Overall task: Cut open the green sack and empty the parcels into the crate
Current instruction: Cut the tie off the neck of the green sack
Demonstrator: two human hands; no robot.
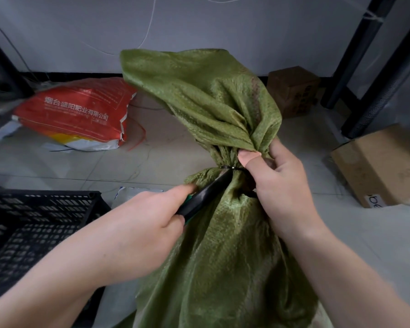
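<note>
The green woven sack [225, 256] stands upright in front of me, its neck bunched and bound by a thin black tie [227, 167]. My right hand [279, 185] grips the gathered neck at the tie, thumb pressed on the cloth just above it. My left hand [149, 223] holds a black cutting tool [206, 194] whose tip touches the tie from the lower left. The loose top of the sack flops up and to the left. A black slatted crate [33, 223] sits on the floor at my left. No parcels are visible; the sack hides its contents.
A red printed bag [78, 112] lies on the floor at back left. Cardboard boxes stand at the right [376, 166] and by the back wall [291, 88]. Black rack posts [360, 58] rise at the right. A white packet [133, 192] lies beside the crate.
</note>
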